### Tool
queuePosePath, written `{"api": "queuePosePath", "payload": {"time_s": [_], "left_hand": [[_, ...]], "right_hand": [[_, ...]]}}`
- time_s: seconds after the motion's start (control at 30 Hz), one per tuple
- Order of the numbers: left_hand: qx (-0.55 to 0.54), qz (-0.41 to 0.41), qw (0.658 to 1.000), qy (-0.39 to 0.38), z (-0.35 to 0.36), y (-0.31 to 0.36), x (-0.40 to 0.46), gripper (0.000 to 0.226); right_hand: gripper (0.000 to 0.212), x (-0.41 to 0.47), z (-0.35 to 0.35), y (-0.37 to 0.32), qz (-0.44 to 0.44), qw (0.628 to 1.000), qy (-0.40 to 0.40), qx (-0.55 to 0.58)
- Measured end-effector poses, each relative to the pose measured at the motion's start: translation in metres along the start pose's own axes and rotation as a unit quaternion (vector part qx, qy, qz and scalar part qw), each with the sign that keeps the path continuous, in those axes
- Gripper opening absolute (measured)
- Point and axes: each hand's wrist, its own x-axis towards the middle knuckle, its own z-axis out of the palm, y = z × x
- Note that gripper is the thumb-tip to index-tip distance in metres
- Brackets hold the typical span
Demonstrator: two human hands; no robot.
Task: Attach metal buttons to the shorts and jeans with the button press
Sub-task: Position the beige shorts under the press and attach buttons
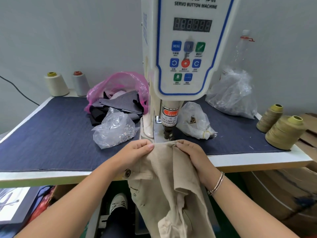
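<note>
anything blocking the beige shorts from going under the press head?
Nothing visible. Both hands, left hand and right hand, pinch the beige shorts at the edge right below the press head. Bags of buttons sit off to either side.

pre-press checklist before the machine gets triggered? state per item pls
1. Beige shorts edge under the press head: ok, edge sits at its base.
2. Left hand gripping fabric: ok, pinches the edge.
3. Right hand gripping fabric: ok.
4. Fingertips clear of the press head: not ok, both very close beside it.
5. Button loaded in the press: cannot tell, hidden.
6. Spare buttons in the clear bag: ok.
</note>
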Motion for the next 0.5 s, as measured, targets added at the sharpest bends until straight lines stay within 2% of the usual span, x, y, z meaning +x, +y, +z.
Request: {"api": "queuePosePath", "payload": {"time_s": [0.17,0.33,0.5], "left_hand": [[-0.018,-0.008,1.0,0.01,0.0,-0.008,0.006,0.044],[-0.048,0.013,0.997,0.055,0.004,-0.014,0.006,0.025],[-0.077,-0.004,0.997,-0.011,-0.001,-0.013,0.004,0.032]], "right_hand": [[0.026,0.007,0.003,0.0,-0.019,0.999,0.013,-0.033],[0.018,0.004,0.006,0.005,-0.067,0.995,0.008,-0.073],[0.02,0.004,0.005,0.009,-0.037,0.997,0.015,-0.068]]}}
